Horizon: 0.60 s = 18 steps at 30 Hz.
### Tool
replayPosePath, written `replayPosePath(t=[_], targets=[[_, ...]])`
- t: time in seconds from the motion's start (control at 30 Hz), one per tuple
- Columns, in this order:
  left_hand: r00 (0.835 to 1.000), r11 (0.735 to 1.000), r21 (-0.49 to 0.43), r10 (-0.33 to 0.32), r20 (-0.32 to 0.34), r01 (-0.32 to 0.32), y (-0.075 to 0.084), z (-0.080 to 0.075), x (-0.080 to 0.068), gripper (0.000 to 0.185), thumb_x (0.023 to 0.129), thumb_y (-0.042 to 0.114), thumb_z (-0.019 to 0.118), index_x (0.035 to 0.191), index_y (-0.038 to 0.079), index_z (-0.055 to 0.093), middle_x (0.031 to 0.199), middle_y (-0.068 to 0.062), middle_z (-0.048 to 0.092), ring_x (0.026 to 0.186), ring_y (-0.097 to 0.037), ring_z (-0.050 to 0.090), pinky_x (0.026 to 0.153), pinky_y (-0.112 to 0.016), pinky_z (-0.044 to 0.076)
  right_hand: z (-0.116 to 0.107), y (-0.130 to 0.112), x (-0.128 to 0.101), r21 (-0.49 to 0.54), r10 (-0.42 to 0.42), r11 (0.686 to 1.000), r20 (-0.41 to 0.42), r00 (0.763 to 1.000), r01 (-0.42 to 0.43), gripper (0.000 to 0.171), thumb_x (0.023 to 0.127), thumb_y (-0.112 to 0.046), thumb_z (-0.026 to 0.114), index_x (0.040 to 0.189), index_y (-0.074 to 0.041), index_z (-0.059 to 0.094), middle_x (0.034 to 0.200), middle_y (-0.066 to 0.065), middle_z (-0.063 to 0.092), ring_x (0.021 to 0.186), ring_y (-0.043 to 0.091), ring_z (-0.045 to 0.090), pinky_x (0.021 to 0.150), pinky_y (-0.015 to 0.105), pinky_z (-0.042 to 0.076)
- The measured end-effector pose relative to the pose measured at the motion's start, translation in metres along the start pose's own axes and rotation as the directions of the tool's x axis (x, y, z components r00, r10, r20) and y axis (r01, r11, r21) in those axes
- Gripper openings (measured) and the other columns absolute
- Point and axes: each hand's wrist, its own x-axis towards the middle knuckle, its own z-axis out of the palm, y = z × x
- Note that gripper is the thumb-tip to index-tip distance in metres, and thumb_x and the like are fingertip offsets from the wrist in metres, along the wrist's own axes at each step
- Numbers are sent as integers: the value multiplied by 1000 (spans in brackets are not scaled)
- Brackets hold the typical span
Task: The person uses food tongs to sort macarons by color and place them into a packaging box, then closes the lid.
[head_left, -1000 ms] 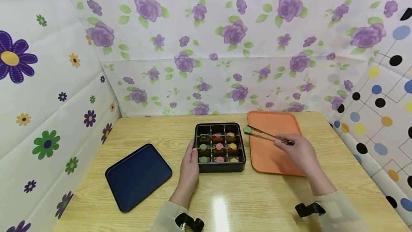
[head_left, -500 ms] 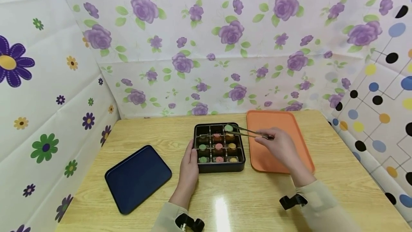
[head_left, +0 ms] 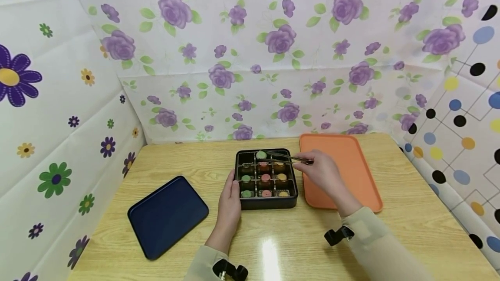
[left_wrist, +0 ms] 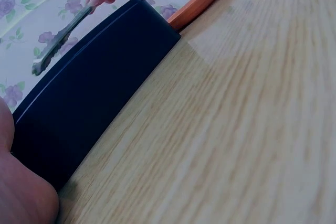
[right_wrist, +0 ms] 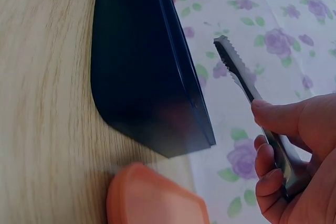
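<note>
Green sweet (head_left: 261, 155): small, light, likely soft; pinched in tongs (head_left: 287, 158) over black box (head_left: 268, 203), back middle cell. Right hand (head_left: 322, 174) squeezes tongs; grip sides gently. Left hand (head_left: 229, 203), fingers straight, steadies box.

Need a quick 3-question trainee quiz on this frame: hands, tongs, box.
1. True or false: the left hand rests against the black box.
2. What do the tongs in the right hand carry?
3. Which tray lies right of the box: A) orange tray B) blue tray?

Key: 1 true. 2 a green sweet, over the box's back row. 3 A.
</note>
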Motion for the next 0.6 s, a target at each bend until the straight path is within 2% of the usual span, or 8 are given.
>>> replayPosePath(t=[0.13,0.27,0.33,0.43,0.6], targets=[[1000,1000,-3,-7,-1,7,0,0,-1,56,124,34,35,178,22,25,182,-5,24,167,-36,21,132,-64,22,8,-7,8,-13,4,1000,20,1000,-4,33,105,-33,81,135,-19,82,136,12,72,107,30,69,81,47,52],[1000,1000,-9,-14,-2,14,1,0,-1,56,124,35,35,179,23,25,182,-3,24,167,-34,21,132,-63,22,16,-13,15,-37,11,999,32,999,-10,32,105,-33,81,134,-21,83,140,12,71,100,28,66,77,44,49],[1000,1000,-11,-11,-1,11,1,0,-1,56,124,34,35,179,22,25,182,-4,24,167,-35,21,132,-63,22,19,-17,17,-47,15,999,36,999,-13,31,104,-33,82,134,-21,83,140,11,71,91,26,63,72,42,46],[1000,1000,-13,-9,0,9,1,0,-1,57,124,34,35,179,22,25,182,-4,24,167,-34,21,132,-63,22,23,-22,19,-70,4,998,36,999,-1,31,104,-32,82,133,-21,83,137,10,72,85,22,61,67,40,44],[1000,1000,-21,-4,2,4,0,1,0,57,124,35,35,178,22,25,182,-4,23,167,-34,21,132,-62,22,30,-24,22,-123,-25,992,26,999,28,31,104,-33,82,133,-22,83,123,7,73,71,21,56,61,38,41]])
